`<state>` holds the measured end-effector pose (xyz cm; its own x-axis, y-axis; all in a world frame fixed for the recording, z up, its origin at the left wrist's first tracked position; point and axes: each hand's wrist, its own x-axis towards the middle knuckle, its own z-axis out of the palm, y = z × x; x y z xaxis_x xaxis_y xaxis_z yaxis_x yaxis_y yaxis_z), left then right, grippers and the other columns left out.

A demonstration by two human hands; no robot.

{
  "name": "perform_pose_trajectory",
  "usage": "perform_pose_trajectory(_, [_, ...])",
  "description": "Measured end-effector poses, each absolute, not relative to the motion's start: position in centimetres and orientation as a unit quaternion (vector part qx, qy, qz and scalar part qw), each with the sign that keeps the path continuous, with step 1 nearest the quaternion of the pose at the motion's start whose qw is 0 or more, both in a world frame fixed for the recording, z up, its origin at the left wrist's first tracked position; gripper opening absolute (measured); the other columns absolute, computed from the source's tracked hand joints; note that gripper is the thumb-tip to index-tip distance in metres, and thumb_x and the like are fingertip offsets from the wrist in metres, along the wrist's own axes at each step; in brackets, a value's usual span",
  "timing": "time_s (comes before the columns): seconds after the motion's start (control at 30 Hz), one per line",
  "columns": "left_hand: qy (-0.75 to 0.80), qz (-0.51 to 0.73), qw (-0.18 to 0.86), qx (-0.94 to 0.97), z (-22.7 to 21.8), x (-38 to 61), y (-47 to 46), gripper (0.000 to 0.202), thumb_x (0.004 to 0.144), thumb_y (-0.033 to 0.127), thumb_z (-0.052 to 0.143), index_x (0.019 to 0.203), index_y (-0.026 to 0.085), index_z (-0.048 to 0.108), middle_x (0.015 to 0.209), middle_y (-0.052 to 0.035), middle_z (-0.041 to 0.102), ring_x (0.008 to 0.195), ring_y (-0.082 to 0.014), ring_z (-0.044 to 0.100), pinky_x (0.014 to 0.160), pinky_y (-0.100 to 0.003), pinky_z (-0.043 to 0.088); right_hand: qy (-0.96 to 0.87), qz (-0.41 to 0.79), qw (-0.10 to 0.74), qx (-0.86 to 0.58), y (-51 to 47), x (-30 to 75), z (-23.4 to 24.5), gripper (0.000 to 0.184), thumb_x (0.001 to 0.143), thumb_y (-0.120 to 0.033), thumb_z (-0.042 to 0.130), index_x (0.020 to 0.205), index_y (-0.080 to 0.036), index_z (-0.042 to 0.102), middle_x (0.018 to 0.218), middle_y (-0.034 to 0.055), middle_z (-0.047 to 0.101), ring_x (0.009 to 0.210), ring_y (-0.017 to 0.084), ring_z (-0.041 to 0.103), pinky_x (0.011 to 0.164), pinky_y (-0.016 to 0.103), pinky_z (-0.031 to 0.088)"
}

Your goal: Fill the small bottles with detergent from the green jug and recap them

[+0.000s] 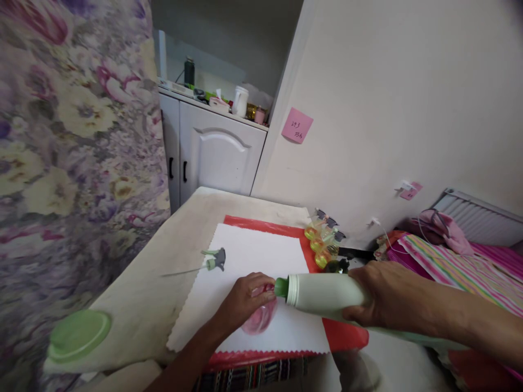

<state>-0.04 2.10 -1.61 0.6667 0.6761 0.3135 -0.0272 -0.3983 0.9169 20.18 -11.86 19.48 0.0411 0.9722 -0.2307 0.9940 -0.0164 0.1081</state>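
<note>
My left hand (pixel 245 302) is wrapped round a small clear pink bottle (pixel 259 318) standing on a white cloth (pixel 253 261). My right hand (pixel 386 296) grips a large pale green bottle (pixel 322 294), tipped on its side. Its green spout (pixel 280 287) sits right at the top of the pink bottle. A grey-green spray pump (pixel 214 260) with its long tube lies loose on the cloth's left edge.
Several small yellow spray bottles (pixel 322 242) stand at the far right of the table by the wall. A red sheet (pixel 339 332) lies under the cloth. A green lid (pixel 77 333) rests near the table's left front corner. A white cabinet (pixel 216 155) stands behind, a floral curtain (pixel 73 136) left.
</note>
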Motion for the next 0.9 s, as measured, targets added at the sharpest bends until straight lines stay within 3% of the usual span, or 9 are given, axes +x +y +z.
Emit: perform_pose_trajectory(0.9, [0.217,0.347,0.505,0.76,-1.6,0.01,2.09,0.018,0.082,0.03,0.065,0.095,0.021,0.073,0.093,-0.0045,0.07,0.091,-0.0212,0.063,0.084,-0.032,0.045,0.69,-0.027,0.128,0.711,-11.86,20.55,19.19,0.024,0.072,-0.044,0.066,0.077,-0.022,0.072,0.07,0.0062,0.075,0.058,0.02,0.066,0.05,0.027,0.031])
